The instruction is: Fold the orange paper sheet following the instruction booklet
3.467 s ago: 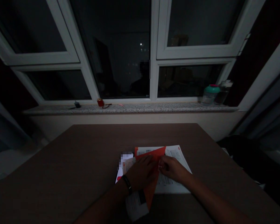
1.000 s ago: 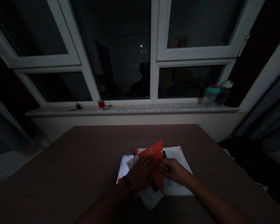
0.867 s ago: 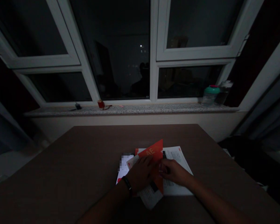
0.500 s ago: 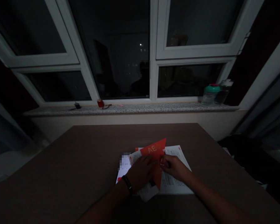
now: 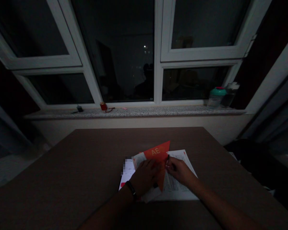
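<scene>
A: Sill first, L to R?

B: On the granite window sill (image 5: 134, 111), a small dark obj (image 5: 80, 109) is seen at far L, then a small red cylinder (image 5: 103, 106), w/ glasses (image 5: 109, 110) just beside it and a pink scrap (image 5: 124, 108) further R. A teal-lidded bottle (image 5: 215, 98) stands near the R end, touching or just beside a clear bottle (image 5: 230, 94). All are well apart from the hands.

A: And on the surface?

B: On the dark brown surface (image 5: 62, 179), a lit phone (image 5: 126, 169) is placed at L of the pile, its screen partly blurred and partly overlapped by a printed leaflet (image 5: 139, 160). The left hand (image 5: 144, 179), w/ black wristband (image 5: 131, 190), is laid over the leaflet. A red-orange paper marked "AE" (image 5: 156, 153) is held btwn both hands, its top corner past them and its lower tip (image 5: 161, 182) pointing down btwn them. A white printed sheet (image 5: 181, 188) lies beneath, at R.

A: Fingers?

B: L fingers (image 5: 153, 167) are laid together on the red-orange paper; whether it's clamped can't be told. R fingers (image 5: 167, 166) are pinched together on its R edge, w/ the right hand (image 5: 180, 172) resting just above the white printed sheet.

A: Anything in the way?

B: The leaflet's lower part and the phone's edge are hidden by the left hand.
</scene>
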The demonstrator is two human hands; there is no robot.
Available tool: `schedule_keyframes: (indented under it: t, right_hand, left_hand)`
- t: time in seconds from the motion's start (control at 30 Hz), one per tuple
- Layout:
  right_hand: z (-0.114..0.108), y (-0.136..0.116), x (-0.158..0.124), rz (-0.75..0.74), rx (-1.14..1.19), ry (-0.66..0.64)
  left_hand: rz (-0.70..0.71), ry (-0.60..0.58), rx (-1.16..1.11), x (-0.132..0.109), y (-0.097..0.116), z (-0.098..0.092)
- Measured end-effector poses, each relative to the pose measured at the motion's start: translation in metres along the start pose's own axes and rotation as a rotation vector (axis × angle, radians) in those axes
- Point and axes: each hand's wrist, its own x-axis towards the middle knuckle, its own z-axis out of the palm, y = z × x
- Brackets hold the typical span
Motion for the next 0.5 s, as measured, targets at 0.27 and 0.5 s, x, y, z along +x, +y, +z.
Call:
schedule_keyframes:
  t: [0.27, 0.5]
  right_hand:
    - [0.004, -0.015, -0.009, -0.083, 0.052, -0.211]
    - [0.009, 0.001, -0.001, 0.0, 0.016, 0.037]
  left_hand:
    - [-0.01, -0.012, -0.03, 0.002, 0.003, -0.003]
    - [0.009, -0.011, -0.082, 0.002, 0.005, -0.009]
